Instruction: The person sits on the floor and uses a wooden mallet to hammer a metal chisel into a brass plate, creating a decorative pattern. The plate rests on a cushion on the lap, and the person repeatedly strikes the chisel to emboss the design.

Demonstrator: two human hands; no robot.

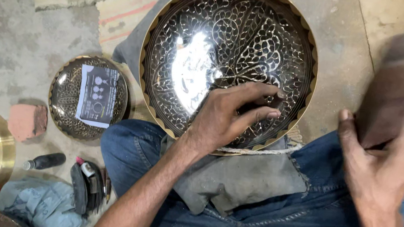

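A person is sitting on the floor with a large engraved brass bowl (229, 59) leaning on their lap, its dark patterned inside facing up. The left hand (228, 117) is resting inside the bowl's lower rim, fingers (258, 114) spread loosely and lying flat on the metal, gripping nothing. The right hand (381, 167) is hovering well to the right of the bowl, fingers closing around a blurred dark object (393, 99). A smaller engraved plate (89, 98) is lying on the floor nearby.

Head camera looks steeply down (close) over the lap.
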